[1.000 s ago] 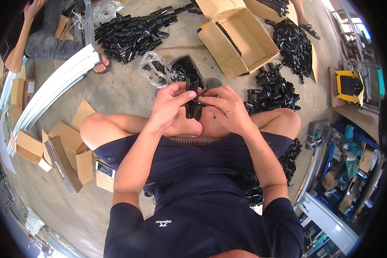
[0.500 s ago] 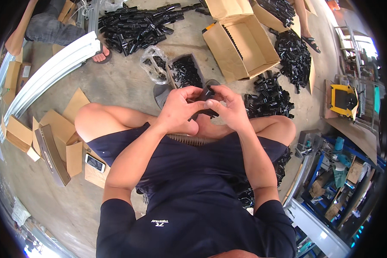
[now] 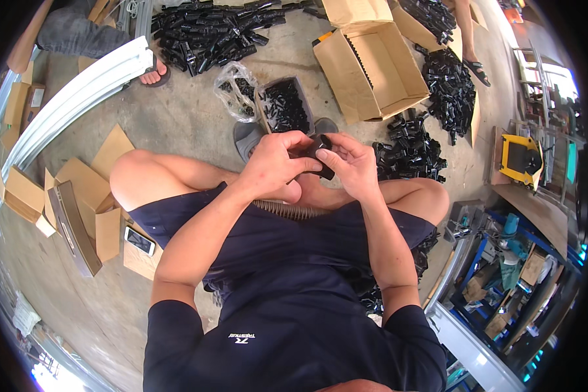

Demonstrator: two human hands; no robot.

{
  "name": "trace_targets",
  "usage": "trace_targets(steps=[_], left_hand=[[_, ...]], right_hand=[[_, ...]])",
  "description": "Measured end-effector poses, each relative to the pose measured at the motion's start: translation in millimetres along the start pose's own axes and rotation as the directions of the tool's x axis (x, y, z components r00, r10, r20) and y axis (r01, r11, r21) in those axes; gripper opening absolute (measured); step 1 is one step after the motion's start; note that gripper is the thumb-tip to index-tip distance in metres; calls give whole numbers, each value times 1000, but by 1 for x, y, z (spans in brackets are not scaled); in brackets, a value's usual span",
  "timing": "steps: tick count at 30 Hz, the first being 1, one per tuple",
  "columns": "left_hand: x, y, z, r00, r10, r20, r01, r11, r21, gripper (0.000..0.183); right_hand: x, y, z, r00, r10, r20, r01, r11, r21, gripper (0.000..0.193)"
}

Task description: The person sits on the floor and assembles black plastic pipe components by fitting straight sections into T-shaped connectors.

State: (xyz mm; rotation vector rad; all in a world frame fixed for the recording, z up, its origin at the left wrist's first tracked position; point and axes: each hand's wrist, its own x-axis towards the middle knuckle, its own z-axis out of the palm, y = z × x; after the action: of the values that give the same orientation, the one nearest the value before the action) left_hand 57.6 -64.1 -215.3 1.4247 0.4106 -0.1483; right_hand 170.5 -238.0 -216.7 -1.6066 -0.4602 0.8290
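Note:
Both hands meet above my crossed legs around a black tube-shaped plastic fitting (image 3: 325,171). Closed on its left side is my left hand (image 3: 273,163), thumb and fingers gripping it. The right hand (image 3: 355,164) closes on the other side, with its thumb laid across the fitting near the upper end. Fingers cover much of the piece, so its full shape is hidden. Just beyond the hands stands an open box (image 3: 260,112) of small black parts, beside a clear plastic bag (image 3: 236,91) with more black pieces.
Piles of black fittings lie at the far left (image 3: 202,36) and right (image 3: 408,150). An open cardboard box (image 3: 379,72) stands between them. White metal profiles (image 3: 78,98), more cartons (image 3: 85,196) and a phone (image 3: 139,241) are on my left. Other people's feet (image 3: 153,73) show at the back.
The black fitting has turned in my hands and its upper end now sits slightly further right. My right thumb has shifted over it. Both hands still hold it.

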Motion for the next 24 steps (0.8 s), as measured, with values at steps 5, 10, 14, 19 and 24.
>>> trace_targets(steps=[5, 10, 14, 19, 24], left_hand=[[-2, 3, -5, 1000, 12, 23, -13, 999, 32, 30], [-1, -4, -2, 1000, -2, 9, 1, 994, 106, 29], [1, 4, -3, 997, -57, 52, 51, 993, 104, 31], [5, -7, -7, 996, -42, 75, 40, 999, 28, 34], [5, -11, -5, 997, 40, 59, -36, 997, -66, 34]], right_hand=[[2, -10, -3, 999, -7, 35, 12, 992, -129, 28], [-1, -18, -6, 995, -7, 99, 28, 977, -213, 26], [-1, 0, -13, 994, 45, 100, -36, 995, -93, 26], [3, -5, -12, 995, 37, 94, -19, 982, -189, 26], [6, -4, -7, 999, 4, 38, 3, 982, -187, 26]])
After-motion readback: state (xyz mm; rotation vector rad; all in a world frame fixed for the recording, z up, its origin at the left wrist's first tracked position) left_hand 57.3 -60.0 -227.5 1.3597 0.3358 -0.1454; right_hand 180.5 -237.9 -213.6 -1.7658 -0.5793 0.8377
